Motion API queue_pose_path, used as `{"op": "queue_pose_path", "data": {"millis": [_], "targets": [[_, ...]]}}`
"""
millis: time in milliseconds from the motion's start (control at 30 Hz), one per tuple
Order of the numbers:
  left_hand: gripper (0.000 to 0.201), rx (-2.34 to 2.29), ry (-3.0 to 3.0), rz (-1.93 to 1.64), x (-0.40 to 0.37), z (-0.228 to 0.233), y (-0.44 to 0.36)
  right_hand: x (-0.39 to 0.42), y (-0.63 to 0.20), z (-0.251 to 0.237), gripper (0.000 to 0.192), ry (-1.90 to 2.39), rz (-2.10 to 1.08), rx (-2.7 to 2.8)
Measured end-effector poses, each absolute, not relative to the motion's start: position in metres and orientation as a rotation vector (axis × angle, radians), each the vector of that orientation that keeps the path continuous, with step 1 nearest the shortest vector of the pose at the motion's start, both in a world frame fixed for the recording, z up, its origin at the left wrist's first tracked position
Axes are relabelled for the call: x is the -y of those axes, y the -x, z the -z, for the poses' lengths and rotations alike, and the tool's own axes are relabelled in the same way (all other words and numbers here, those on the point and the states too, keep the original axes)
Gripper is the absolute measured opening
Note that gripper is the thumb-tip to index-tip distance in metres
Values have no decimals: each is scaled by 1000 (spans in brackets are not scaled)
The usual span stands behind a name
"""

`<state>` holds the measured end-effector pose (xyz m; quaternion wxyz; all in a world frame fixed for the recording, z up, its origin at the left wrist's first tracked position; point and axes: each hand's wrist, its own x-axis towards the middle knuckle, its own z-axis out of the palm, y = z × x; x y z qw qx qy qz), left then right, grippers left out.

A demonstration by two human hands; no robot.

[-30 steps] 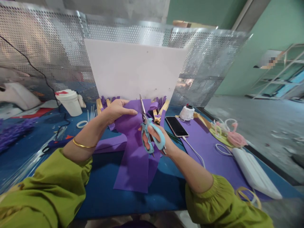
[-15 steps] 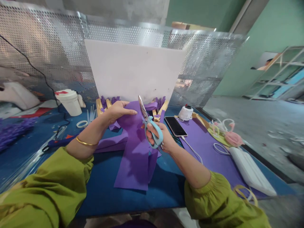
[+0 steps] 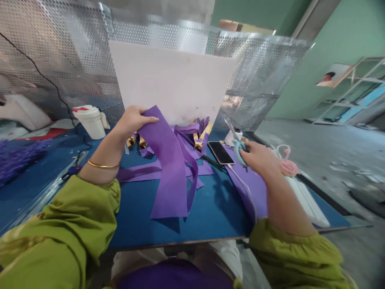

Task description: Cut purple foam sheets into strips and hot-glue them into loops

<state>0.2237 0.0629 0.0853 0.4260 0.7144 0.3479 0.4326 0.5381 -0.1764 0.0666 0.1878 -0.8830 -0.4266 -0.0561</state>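
Observation:
Pinched in my left hand (image 3: 136,121) is the top corner of a wide purple strip (image 3: 171,168), perhaps paper or felt, which hangs down to the blue table. My right hand (image 3: 261,157) is closed on the light-blue handles of a pair of scissors (image 3: 238,145), whose blades point up and away, apart from the strip. Narrower purple strips (image 3: 140,171) lie under and beside the wide one. Behind them stands a small bunch of purple flowers (image 3: 202,132) in a kraft wrap. A phone (image 3: 221,153) with a white cable lies left of the scissors.
A white lidded cup (image 3: 91,123) stands at the back left, with purple flower stems (image 3: 22,158) nearer the left edge. Upright at the back is a white board (image 3: 171,82). A purple sheet (image 3: 252,188), a white power strip (image 3: 306,200) and a pink coil (image 3: 289,166) lie on the right.
My right hand has carried the scissors away to the right, off the purple strip. My left hand has moved left and up, holding the strip's corner raised.

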Motion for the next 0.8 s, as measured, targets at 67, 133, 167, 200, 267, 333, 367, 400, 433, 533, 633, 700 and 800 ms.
{"op": "queue_pose_path", "data": {"millis": [67,133,167,200,267,333,367,400,433,533,633,700,800], "targets": [[30,-900,-1842,-1111,-62,-87,-222,192,-562,-57,34,2790,229,1100],[30,-934,-1885,-1139,-63,-87,-222,208,-580,-43,42,2942,287,992],[31,-949,-1905,-1148,-64,-87,-222,215,-586,-35,44,2983,303,972],[32,-953,-1923,-1148,-64,-87,-221,221,-591,-28,47,3012,294,958],[33,-927,-1931,-1141,-64,-87,-220,229,-595,-14,51,3049,234,963],[33,-886,-1905,-1139,-60,-88,-218,232,-596,-5,51,3084,148,992],[33,-875,-1889,-1143,-57,-90,-218,233,-597,-3,48,3098,108,1017],[32,-874,-1878,-1149,-54,-92,-217,232,-597,-4,45,3107,61,1056],[32,-883,-1872,-1159,-50,-95,-217,232,-596,-6,40,3112,21,1092],[34,-914,-1880,-1180,-38,-105,-216,226,-586,-23,27,3110,-4,1158],[36,-900,-1883,-1211,-26,-118,-217,208,-546,-41,33,2908,38,1293],[37,-852,-1881,-1274,-19,-127,-217,190,-501,-41,47,2195,-200,1452],[42,-787,-1931,-1406,-9,-141,-210,165,-431,-21,43,1576,-902,1402]]}}
